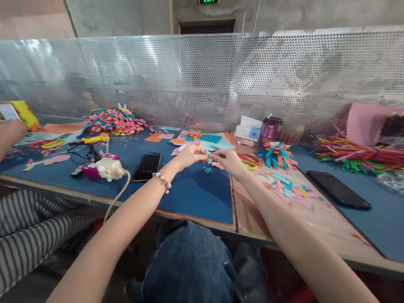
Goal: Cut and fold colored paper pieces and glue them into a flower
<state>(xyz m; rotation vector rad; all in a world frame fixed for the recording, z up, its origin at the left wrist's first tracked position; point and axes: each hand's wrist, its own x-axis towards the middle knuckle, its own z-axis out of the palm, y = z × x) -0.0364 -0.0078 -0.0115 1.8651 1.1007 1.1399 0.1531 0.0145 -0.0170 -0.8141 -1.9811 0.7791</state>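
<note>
Over the blue mat [202, 204], my left hand [189, 157] and my right hand [229, 160] meet with pinched fingertips. Between them shows a small piece of teal paper [209, 160], largely covered by the fingers. Just below, a teal paper scrap [208, 170] lies on the mat. Sheets of coloured paper [209, 140] are spread behind my hands. To the right of my right hand lie scissors with red and yellow handles [248, 161]. A beaded bracelet [162, 182] circles my left wrist.
A phone [147, 167] and a power strip [104, 168] lie to the left; another phone [337, 189] is at right. Paper scraps [290, 189] cover the bare board. A purple cup [271, 131] stands behind. At far left, a co-worker's hands [7, 133] hold a phone.
</note>
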